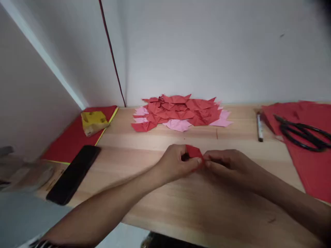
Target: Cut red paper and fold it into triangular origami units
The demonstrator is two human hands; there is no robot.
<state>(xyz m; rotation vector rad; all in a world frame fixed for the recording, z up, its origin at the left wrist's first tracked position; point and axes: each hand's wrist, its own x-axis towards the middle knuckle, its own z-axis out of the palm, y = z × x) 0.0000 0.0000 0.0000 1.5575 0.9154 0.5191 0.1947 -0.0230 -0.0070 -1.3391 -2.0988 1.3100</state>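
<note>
— What do we see in front of the pile of folded papers (181, 112)?
— We see both hands meeting on the tabletop (181, 206). The left hand (178, 162) and right hand (227, 163) pinch one red paper piece (193, 151) in closed fingertips, just this side of the pile.
— And around the pile?
— We note a marker (259, 126) and black scissors (302, 132) to its right, and a dark phone (73, 174) well to its left, nearer us.

The light wooden tabletop (193, 206) has a smooth matt finish. The small folded red paper piece (193, 151) at centre is matt; the flat black phone (73, 174) at lower left is smooth and slightly glossy.
</note>
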